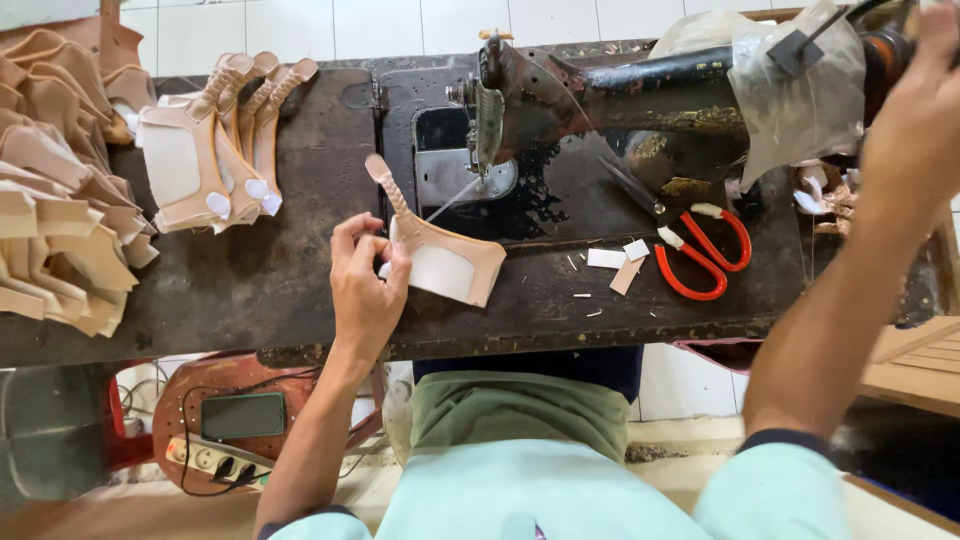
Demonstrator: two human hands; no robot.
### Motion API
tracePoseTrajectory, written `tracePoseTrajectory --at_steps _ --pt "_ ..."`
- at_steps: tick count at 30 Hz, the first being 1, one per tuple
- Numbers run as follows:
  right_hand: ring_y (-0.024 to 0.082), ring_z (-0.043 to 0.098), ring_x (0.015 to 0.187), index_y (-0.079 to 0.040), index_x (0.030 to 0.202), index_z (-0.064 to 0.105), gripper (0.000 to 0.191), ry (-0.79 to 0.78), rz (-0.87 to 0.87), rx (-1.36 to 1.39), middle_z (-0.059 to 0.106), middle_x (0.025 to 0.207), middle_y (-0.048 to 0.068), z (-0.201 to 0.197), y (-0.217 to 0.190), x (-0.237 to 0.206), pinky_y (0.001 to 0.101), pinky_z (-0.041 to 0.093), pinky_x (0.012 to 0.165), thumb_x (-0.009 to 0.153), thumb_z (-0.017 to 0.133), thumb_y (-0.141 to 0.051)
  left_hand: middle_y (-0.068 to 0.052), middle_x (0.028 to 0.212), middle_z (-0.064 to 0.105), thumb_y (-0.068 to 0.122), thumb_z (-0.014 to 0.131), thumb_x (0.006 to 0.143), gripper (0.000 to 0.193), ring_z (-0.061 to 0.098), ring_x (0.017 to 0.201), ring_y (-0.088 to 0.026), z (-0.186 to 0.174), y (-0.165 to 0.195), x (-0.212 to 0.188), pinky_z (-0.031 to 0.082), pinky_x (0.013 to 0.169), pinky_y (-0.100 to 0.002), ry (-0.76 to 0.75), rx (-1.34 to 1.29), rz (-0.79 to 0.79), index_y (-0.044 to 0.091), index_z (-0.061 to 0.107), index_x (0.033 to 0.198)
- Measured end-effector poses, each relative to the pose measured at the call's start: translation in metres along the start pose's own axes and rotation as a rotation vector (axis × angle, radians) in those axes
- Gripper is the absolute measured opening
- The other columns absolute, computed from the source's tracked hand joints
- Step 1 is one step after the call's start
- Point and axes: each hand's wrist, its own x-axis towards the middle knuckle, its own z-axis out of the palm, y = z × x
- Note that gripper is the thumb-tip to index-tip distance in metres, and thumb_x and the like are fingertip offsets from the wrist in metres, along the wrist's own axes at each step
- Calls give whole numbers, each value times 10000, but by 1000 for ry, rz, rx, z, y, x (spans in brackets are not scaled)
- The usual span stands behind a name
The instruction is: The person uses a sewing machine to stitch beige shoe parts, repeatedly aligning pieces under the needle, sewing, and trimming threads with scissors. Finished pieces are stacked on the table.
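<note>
My left hand pinches the near edge of a tan shoe-upper piece with a braided strap and white lining. The piece lies flat on the dark worktable, just in front of the needle of an old black sewing machine. A thin thread runs from the needle area down to the piece. My right hand is raised at the far right, gripping the sewing machine's handwheel, which the hand partly hides.
Red-handled scissors lie right of the piece, with small white scraps beside them. Finished tan pieces are stacked at the back left, more piled at the far left. A clear plastic bag drapes over the machine. A phone rests below the table.
</note>
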Motion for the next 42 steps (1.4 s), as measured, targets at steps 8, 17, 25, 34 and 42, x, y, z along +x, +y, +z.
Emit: tracePoseTrajectory --at_steps 8,17,25,34,42 --pt "328 659 1204 35 1326 619 229 -48 -313 666 613 1343 191 -118 -111 -110 372 544 1018 1226 554 -161 -282 1257 528 75 724 902 215 542 1178 -448 10 8 53 462 1011 -499 130 366 218 -21 553 988" --pt "166 668 767 11 1061 680 87 -468 -565 1451 723 969 122 -161 -224 -117 298 472 662 1016 642 -53 -106 1138 618 201 791 942 235 622 1125 -327 49 26 75 510 966 -481 -317 155 531 81 661 1096" --pt "134 770 925 40 1056 681 78 -822 83 1068 749 981 95 -22 -240 -110 253 635 823 987 687 5 -166 1274 611 228 787 912 386 580 1254 -388 43 14 71 480 1062 -491 -270 49 557 64 666 1240" --pt "105 734 845 39 1063 767 183 -1192 364 1002 769 912 61 66 -232 -107 232 606 737 932 735 -84 -151 1269 620 225 779 935 411 588 1228 -348 43 13 65 498 1028 -466 -260 147 558 -8 657 1251" --pt "80 659 642 3 1021 770 230 -1224 292 778 779 860 39 82 -247 -105 228 480 459 863 788 -163 -145 1175 646 218 767 963 315 608 1177 -317 43 9 64 500 1104 -466 -271 245 676 -39 689 1129"
